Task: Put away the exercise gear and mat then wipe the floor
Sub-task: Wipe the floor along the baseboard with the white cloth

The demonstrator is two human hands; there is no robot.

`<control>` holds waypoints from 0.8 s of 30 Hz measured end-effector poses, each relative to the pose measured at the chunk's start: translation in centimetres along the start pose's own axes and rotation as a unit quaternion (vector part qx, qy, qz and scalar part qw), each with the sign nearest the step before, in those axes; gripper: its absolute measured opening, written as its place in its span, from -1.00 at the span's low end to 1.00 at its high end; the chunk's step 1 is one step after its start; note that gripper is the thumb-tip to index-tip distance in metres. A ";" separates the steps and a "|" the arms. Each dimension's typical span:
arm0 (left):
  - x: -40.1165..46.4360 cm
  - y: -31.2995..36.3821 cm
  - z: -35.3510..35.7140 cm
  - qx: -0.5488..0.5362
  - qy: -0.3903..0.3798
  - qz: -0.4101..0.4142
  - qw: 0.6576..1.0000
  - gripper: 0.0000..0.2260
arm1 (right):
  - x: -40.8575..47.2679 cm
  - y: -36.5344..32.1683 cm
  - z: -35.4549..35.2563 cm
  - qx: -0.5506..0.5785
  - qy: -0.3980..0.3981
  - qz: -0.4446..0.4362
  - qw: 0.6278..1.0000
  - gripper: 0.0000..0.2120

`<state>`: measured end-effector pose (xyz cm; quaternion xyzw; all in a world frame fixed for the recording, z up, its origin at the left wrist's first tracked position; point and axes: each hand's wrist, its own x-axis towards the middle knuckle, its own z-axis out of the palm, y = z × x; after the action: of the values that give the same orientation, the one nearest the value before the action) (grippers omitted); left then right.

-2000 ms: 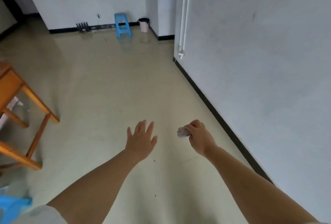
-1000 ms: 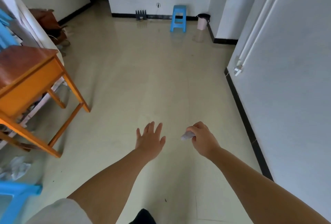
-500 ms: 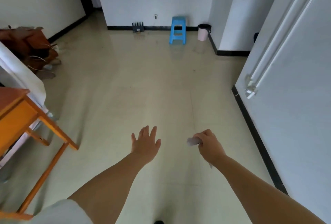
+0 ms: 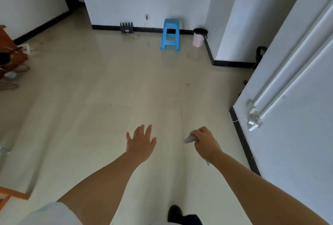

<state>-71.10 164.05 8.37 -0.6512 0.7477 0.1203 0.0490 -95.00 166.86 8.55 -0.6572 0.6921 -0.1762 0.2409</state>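
My right hand (image 4: pixel 204 142) is closed around a small crumpled white wipe (image 4: pixel 188 139), whose end pokes out to the left of my fingers. My left hand (image 4: pixel 141 142) is stretched out flat beside it, fingers spread, holding nothing. Both hover over the pale glossy floor (image 4: pixel 108 116). No mat or exercise gear is in view.
A blue plastic stool (image 4: pixel 170 33) and a pink bin (image 4: pixel 198 37) stand at the far wall, a black rack (image 4: pixel 127 27) to their left. A white wall with pipes (image 4: pixel 288 80) runs along the right. Orange furniture (image 4: pixel 10 48) sits at the left edge. My dark shoe (image 4: pixel 175 212) shows below.
I have walked forward and turned a little to the right: the far wall, stool and bin are closer, and the orange table has slid out of view to the left. My hands keep their pose.
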 end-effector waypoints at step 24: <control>65.7 -0.1 -17.3 0.019 0.019 0.044 0.999 -0.54 | 65.7 2.9 -10.1 -0.032 0.011 0.038 0.999 -0.65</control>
<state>-79.23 96.66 9.93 -0.6190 0.7784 0.0954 0.0421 -104.38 101.01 8.52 -0.6357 0.7246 -0.1521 0.2185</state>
